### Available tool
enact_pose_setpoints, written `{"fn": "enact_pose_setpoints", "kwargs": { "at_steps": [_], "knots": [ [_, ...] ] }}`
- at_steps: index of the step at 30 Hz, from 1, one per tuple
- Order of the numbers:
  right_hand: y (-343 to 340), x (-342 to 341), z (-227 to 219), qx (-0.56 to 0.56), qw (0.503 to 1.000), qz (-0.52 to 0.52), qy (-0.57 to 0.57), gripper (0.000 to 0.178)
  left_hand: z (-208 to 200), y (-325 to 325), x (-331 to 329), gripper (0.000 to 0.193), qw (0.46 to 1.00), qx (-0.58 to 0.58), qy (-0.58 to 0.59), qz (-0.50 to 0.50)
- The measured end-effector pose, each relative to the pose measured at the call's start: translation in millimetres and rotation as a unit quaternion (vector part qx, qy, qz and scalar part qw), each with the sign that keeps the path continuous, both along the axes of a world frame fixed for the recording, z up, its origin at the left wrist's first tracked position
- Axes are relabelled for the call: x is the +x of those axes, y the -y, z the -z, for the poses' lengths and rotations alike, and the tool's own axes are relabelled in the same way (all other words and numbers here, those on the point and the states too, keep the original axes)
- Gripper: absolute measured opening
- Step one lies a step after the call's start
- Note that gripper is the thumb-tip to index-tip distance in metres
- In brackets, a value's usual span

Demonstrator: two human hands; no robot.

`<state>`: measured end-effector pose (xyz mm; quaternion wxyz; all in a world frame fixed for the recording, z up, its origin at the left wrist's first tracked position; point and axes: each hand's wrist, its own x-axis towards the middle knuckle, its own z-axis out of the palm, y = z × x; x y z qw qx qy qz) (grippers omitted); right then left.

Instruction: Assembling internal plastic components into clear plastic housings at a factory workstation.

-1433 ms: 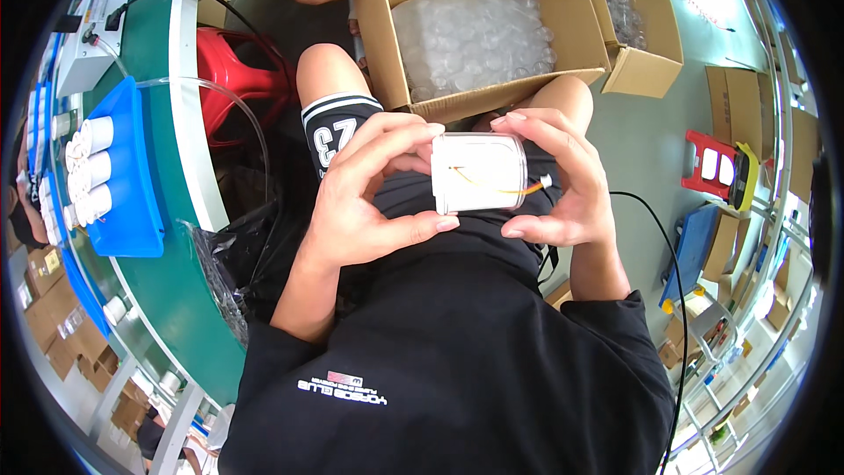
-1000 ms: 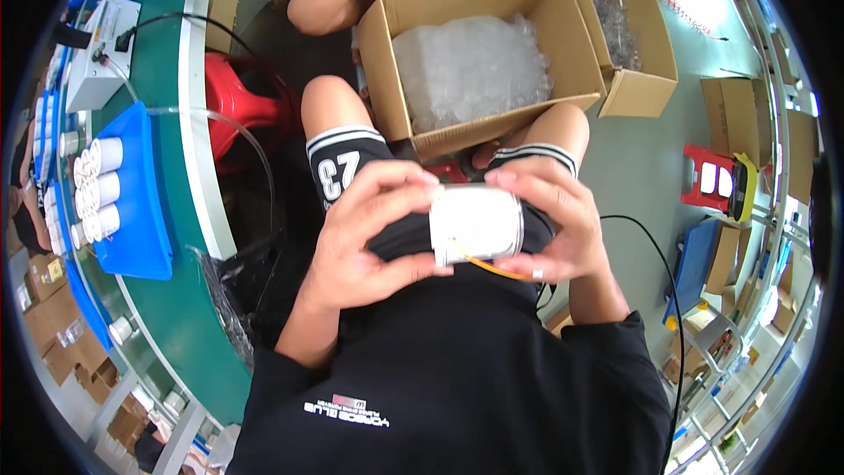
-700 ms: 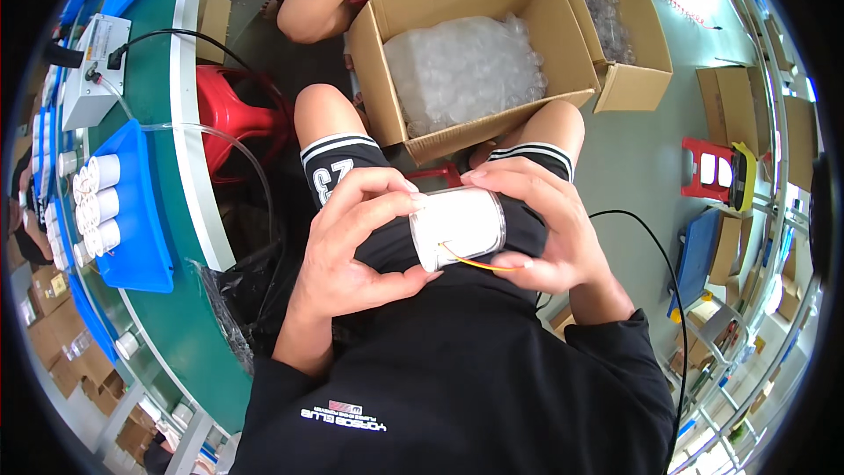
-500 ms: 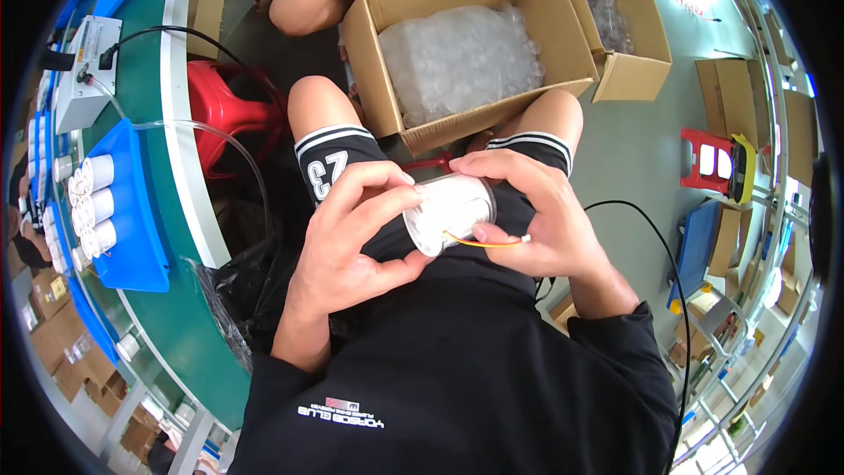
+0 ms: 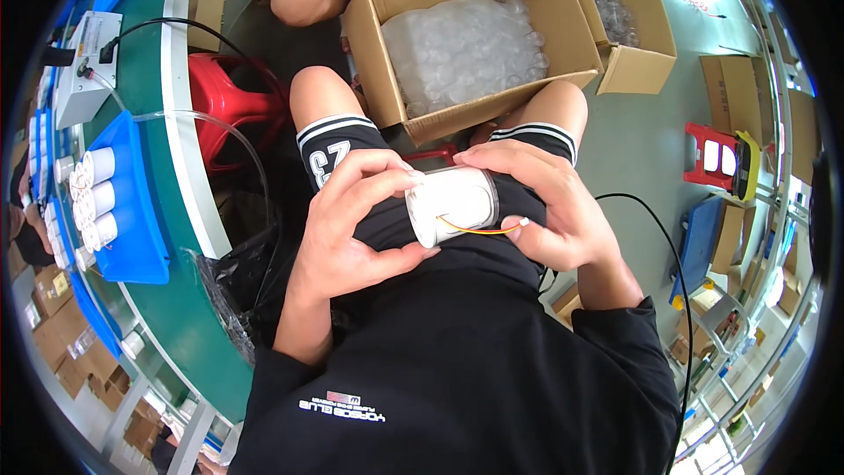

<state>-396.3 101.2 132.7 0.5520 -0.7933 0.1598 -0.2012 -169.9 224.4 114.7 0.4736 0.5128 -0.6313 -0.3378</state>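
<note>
Above my lap, a white cylinder lies on its side between both hands, with a clear rim at its right end. My left hand grips its left end, thumb underneath and fingers on top. Curled over the upper right rim are the fingers of my right hand; its thumb is off the cylinder, against the end of a thin yellow and red cable. That cable comes out of the cylinder's near side and ends in a small white connector.
Beyond my knees stands a cardboard box of clear plastic parts, with a second box behind. On the green bench at left, a blue tray holds several white cylinders. Red stools and a black cable are nearby.
My right thumb has moved off the cylinder's face to the cable's connector end. The cylinder has turned slightly, showing a smoother white side. My left hand keeps its grip.
</note>
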Motion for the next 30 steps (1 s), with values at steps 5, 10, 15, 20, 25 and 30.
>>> {"fn": "enact_pose_setpoints", "kwargs": {
  "at_steps": [5, 10, 15, 20, 25, 30],
  "knots": [
    [-5.3, 1.0, 0.9, -0.064, 0.998, 0.001, 0.01, 0.077, 4.8, -3.5, -0.4, 0.065, 0.998, -0.005, -0.07, 0.001],
    [-10.9, -1.0, 3.1, -0.069, 0.997, 0.002, 0.016, 0.073, -0.2, -6.5, 2.6, 0.06, 0.998, -0.006, -0.062, 0.012],
    [-11.3, -2.0, 2.1, -0.101, 0.995, -0.003, 0.016, 0.073, -5.4, -8.1, 0.8, 0.061, 0.999, 0.003, -0.054, 0.003],
    [-11.5, -3.0, 3.7, -0.108, 0.994, -0.002, 0.021, 0.073, -10.0, -6.3, -0.2, 0.06, 0.999, 0.001, -0.037, -0.005],
    [-12.1, -3.9, 2.4, -0.111, 0.993, -0.003, 0.027, 0.074, -13.5, -4.7, -1.5, 0.056, 0.999, -0.008, -0.033, -0.007],
    [-13.2, -4.9, -0.3, -0.12, 0.992, -0.009, 0.034, 0.074, -18.0, -6.7, -1.2, 0.055, 1.0, -0.01, -0.013, -0.003]
  ]
}}
